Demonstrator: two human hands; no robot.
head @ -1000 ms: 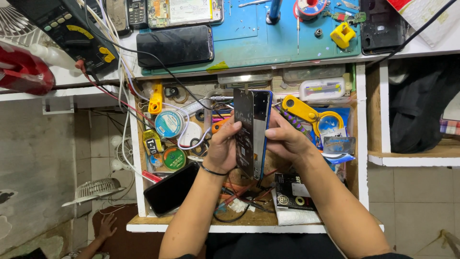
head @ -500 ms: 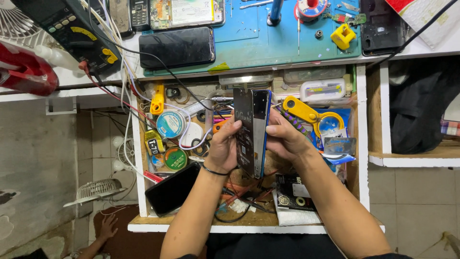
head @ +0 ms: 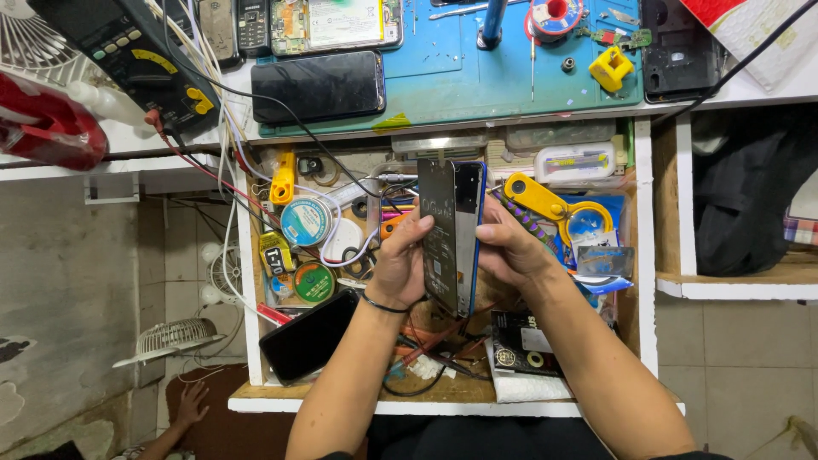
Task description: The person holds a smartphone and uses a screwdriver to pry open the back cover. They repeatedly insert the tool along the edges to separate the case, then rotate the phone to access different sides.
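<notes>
- Left hand (head: 400, 266) has its grip closed on the opened phone's (head: 452, 234) left edge.
- Right hand (head: 511, 251) clamps the right edge.
- Phone stands upright between both grips, above the open drawer (head: 643, 255).

A white workbench (head: 750, 95) carries a blue rubber work mat (head: 477, 77); on the mat lie a black flat smartphone (head: 318, 86) and a small yellow plastic block (head: 611, 68). Below, an open wooden drawer (head: 443, 390) holds a round solder spool (head: 305, 221) and another black phone (head: 308, 336).
</notes>
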